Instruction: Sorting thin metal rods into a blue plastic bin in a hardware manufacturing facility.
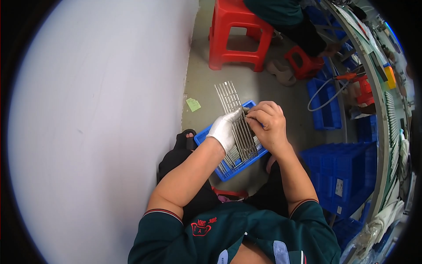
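My left hand (224,130), in a white glove, is closed around a row of several thin metal rods (228,97) held side by side above a blue bin. Bare and bent at the fingers, my right hand (270,125) pinches at the right edge of the rods; whatever lies between its fingertips is too small to make out. Below, the blue plastic bin (227,175) rests between my legs, with more metal rods (232,157) lying in it.
A white wall (105,123) runs along my left. Ahead stands a red stool (241,56) with a seated person (281,13). Blue bins (336,169) are stacked at right, beside a long workbench (379,110). A green paper (193,104) lies on the floor.
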Available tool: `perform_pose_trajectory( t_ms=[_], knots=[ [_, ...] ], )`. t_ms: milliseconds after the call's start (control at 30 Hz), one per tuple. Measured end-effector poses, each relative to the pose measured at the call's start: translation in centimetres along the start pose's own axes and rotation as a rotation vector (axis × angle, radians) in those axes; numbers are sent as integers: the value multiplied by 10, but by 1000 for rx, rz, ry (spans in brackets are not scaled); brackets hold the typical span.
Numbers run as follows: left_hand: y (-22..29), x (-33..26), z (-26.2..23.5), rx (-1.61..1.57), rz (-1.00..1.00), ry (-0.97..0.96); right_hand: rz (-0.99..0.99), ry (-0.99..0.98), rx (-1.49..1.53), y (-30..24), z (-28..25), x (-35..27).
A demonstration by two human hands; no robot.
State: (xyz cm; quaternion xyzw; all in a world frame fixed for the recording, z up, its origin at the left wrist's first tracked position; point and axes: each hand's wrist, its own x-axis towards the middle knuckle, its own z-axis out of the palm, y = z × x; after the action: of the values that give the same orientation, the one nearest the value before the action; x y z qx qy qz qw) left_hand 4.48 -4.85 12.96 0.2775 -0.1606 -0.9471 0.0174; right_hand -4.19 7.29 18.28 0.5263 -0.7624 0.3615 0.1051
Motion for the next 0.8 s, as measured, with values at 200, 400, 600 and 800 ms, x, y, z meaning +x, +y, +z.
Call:
perform_pose_trajectory(
  t_ms=[200, 400, 600, 800],
  knots=[
    [0, 2, -2, -11, 9, 2, -56, -6, -90, -2, 6, -1],
    [0, 2, -3, -47, 12, -21, -37, 39, -36, -7, 0, 3],
    [2, -4, 6, -21, 26, -48, 29, 38, 85, 0, 4, 0],
    [4, -6, 9, -117, -30, -106, 41, 0, 92, 2, 4, 0]
  ],
)
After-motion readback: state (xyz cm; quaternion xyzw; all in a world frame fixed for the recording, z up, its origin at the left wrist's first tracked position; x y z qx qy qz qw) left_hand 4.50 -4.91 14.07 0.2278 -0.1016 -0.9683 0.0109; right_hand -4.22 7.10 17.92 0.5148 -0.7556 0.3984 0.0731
